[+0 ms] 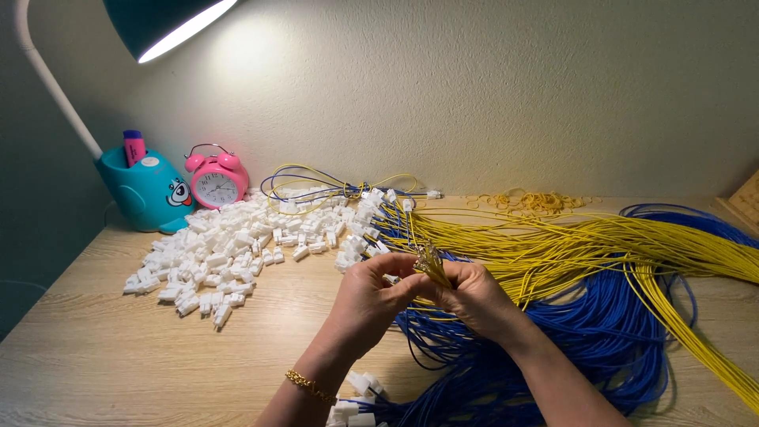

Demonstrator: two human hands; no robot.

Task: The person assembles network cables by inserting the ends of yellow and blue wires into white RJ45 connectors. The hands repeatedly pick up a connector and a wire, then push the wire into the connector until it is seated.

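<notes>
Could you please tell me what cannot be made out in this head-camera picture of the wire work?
- Head view: yellow wire tips, too small, partly covered by the left hand and right hand.
- Blue wires: cut off by the bottom edge.
- Pink clock dial: too small.

View: head camera, the only one.
Position: above the near desk (pixel 118 356) edge, over the hands.
Facing: forward and down, toward the wall (pixel 490 87).
Nearness: close; hands low centre, lamp (pixel 162 24) cut off at top.
</notes>
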